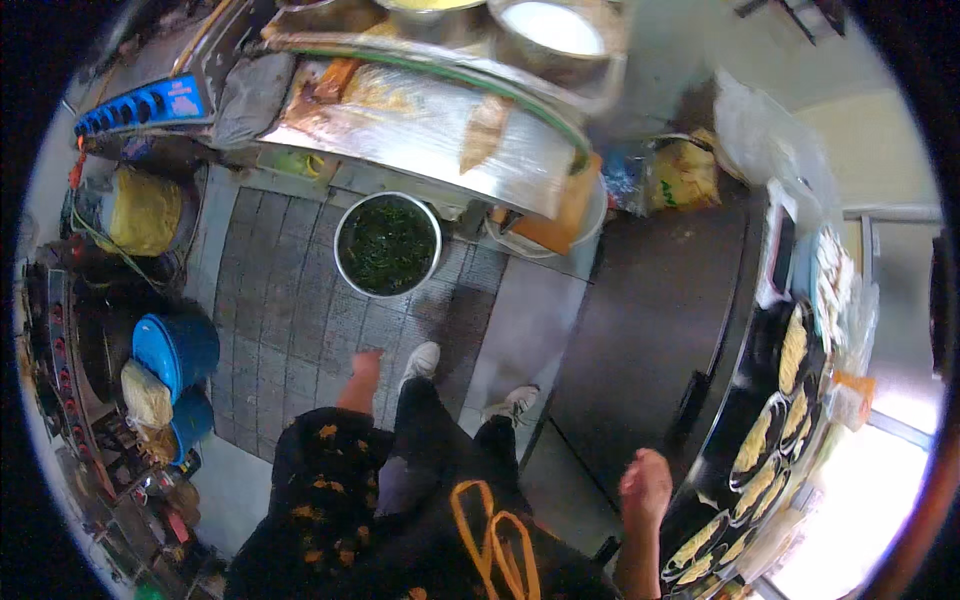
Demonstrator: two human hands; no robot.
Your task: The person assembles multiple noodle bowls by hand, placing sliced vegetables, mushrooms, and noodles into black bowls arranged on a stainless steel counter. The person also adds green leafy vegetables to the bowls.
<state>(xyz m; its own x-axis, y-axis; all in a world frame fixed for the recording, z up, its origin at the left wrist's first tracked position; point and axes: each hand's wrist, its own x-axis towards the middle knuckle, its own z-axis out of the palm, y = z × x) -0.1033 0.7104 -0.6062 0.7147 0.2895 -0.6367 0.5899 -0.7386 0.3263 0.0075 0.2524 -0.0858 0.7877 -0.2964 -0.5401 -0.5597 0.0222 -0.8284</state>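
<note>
My left hand (368, 362) hangs at my left side above the tiled floor, small and blurred. Its fingers cannot be made out well, and nothing shows in it. The closest thing to it is a round metal pot (341, 268) on the floor ahead, filled with dark green leafy strips (388, 245) in liquid. On the other side, my right hand (646, 485) is held low beside a dark cabinet (650, 300), apart from it. Its fingers are loosely curled in, with no object visible in them.
Plates of noodles (760, 440) line the cabinet top at right. Across the front runs a metal counter (420, 125) with large bowls behind. Under its right end a board (565, 215) leans in a basin. Blue buckets (185, 350) and a yellow sack (145, 212) stand left.
</note>
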